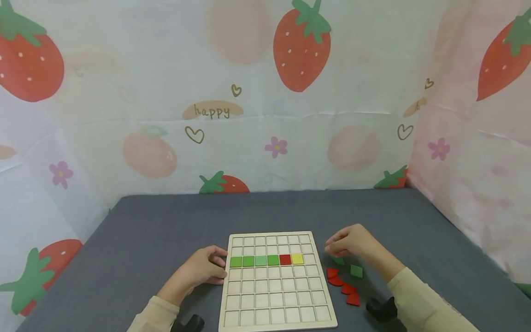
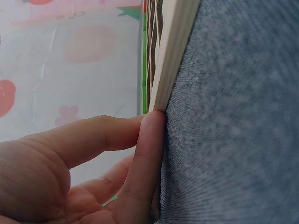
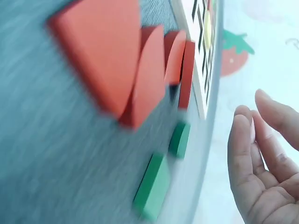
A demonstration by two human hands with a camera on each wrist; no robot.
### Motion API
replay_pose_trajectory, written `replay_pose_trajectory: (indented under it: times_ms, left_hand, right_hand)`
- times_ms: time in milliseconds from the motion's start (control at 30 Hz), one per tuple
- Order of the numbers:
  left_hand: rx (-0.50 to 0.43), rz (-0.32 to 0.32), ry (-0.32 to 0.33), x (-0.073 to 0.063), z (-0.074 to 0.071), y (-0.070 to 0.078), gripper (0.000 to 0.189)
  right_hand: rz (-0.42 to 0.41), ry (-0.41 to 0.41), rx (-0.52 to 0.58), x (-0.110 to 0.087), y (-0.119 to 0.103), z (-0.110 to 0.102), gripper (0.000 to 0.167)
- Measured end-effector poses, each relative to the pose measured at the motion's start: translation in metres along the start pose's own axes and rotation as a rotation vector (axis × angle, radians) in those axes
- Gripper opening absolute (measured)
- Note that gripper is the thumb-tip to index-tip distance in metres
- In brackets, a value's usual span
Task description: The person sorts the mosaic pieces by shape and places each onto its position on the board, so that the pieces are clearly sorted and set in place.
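A pale wooden grid board (image 1: pixel 278 297) lies flat on the grey cloth. Its third row from the far side carries green tiles (image 1: pixel 248 261), a light green tile (image 1: pixel 260 261), a red tile (image 1: pixel 285 259) and a yellow tile (image 1: pixel 297 259). At the board's left edge, my left hand (image 1: pixel 201 267) touches the wood with its fingertips. My right hand (image 1: pixel 346 240) hovers beyond the board's right side, fingers loosely bent. In the right wrist view its thumb (image 3: pixel 275 112) stands apart from the fingers, with no piece visible between them. Below it lies a green piece (image 1: pixel 339 261), partly hidden.
Several red pieces (image 1: pixel 335 280), some with a rounded side, form a line along the board's right edge. A green square piece (image 1: pixel 356 271) lies beside them. Black curved objects (image 1: pixel 381 310) show near both wrists. A strawberry-print curtain (image 1: pixel 265 152) encloses the table's back and sides.
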State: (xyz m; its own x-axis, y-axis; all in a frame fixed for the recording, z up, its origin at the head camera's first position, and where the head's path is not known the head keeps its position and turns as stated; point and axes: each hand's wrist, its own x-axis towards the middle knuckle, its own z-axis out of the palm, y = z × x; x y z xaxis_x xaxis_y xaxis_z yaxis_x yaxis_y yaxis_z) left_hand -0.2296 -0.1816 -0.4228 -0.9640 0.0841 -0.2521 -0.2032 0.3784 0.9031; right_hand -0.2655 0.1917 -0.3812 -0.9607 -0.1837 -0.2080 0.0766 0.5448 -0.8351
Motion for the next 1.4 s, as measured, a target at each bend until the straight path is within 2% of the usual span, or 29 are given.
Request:
replay_pose_trajectory:
  times_ms: [267,567,733,1067,1400]
  left_hand:
    - [0.002,0.013,0.0,0.0,-0.001,0.0,0.053]
    - [0.002,0.002,-0.035,0.0,-0.005,0.0,0.055]
    - [0.0,0.013,-0.015,0.0,-0.003,0.0,0.054]
    - [-0.004,0.01,-0.017,-0.001,-0.001,0.001,0.053]
    - [-0.013,0.003,0.008,-0.003,0.0,0.003,0.053]
  right_hand:
    - [0.011,-0.007,0.007,-0.009,0.019,-0.023,0.035]
    - [0.032,-0.04,0.053,-0.014,0.035,-0.036,0.038]
    - [0.064,-0.06,0.085,-0.018,0.042,-0.042,0.041]
    - [0.093,-0.098,0.023,-0.019,0.054,-0.045,0.038]
    - [0.109,-0.073,-0.058,-0.02,0.054,-0.046,0.032]
